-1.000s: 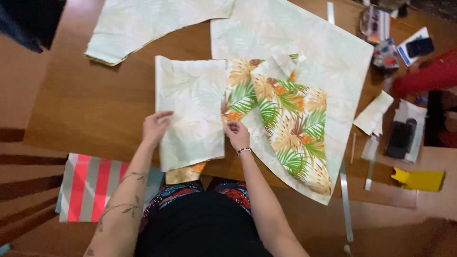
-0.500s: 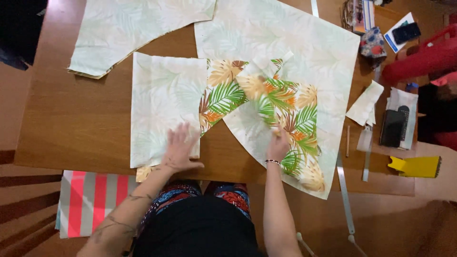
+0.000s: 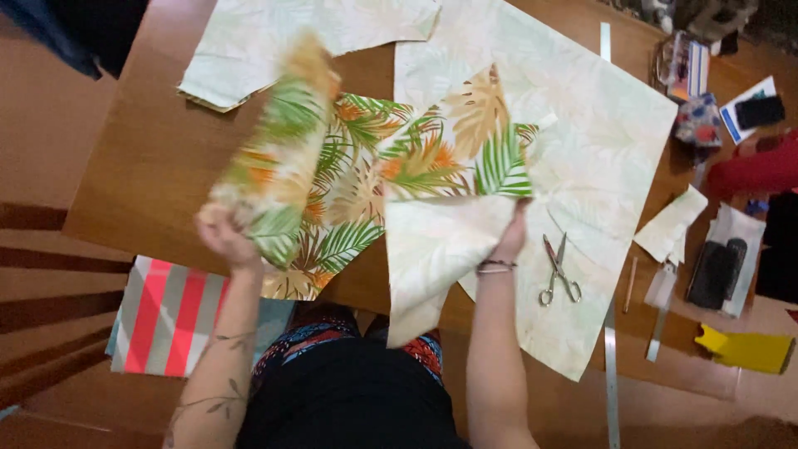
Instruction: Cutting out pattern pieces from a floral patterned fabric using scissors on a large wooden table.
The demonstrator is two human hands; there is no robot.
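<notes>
My left hand [image 3: 223, 237] has its grip pinched shut on one edge of the leaf-print fabric piece [image 3: 349, 166], lifted off the counter [image 3: 145, 158] near its front edge so the printed face turns up. My right hand [image 3: 509, 237] clamps the opposite edge, where the pale underside hangs down, keeping the piece spread between both grips. Beneath lies the larger pale fabric [image 3: 598, 141], with scissors [image 3: 557, 270] on it just beside my right wrist, within easy reach.

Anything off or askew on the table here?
Mostly tidy. The printed fabric is lifted and bunched between the left hand and right hand, and open scissors lie on the pale fabric.
</notes>
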